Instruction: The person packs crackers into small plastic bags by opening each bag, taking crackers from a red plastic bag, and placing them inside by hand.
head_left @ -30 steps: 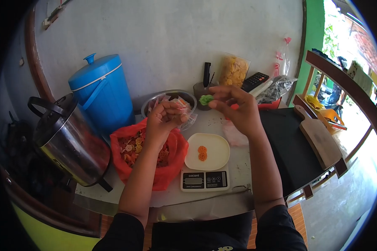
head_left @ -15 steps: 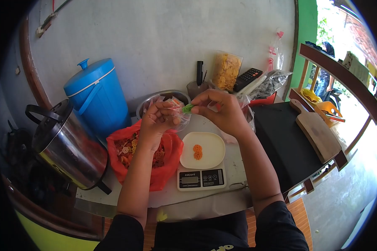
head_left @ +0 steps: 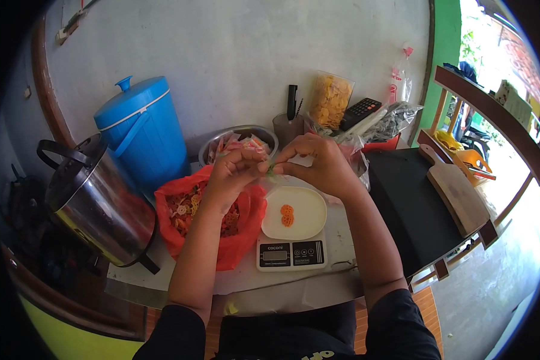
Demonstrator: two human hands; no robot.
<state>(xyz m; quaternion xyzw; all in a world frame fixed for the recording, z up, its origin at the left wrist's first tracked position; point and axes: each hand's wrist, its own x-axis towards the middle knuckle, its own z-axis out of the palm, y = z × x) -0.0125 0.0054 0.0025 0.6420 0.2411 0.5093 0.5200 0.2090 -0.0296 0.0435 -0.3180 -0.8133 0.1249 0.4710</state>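
Note:
My left hand [head_left: 234,179] and my right hand [head_left: 317,167] meet above the back of a kitchen scale [head_left: 291,264], fingertips pinched together. A small clear plastic bag [head_left: 266,183] hangs from my left fingers, partly hidden. Between the fingertips shows a small green piece [head_left: 271,173], pinched by my right hand; its kind is too small to tell. On the scale's cream tray [head_left: 309,223] lie orange wheel-shaped crackers [head_left: 287,216]. Beneath my left forearm stands an open red plastic bag [head_left: 246,240] full of coloured wheel-shaped crackers [head_left: 183,210].
A metal bowl [head_left: 269,135] with small packets sits behind my hands. At left stand a blue cooler jug [head_left: 153,141] and a steel pot [head_left: 105,207]. A tub of chips [head_left: 331,99] and a calculator [head_left: 361,113] are at the back; a wooden cutting board [head_left: 459,195] lies at right.
My hands have drawn closer together, and the green piece is now mostly covered by my fingertips. The view has shifted slightly. The crackers on the scale stay put.

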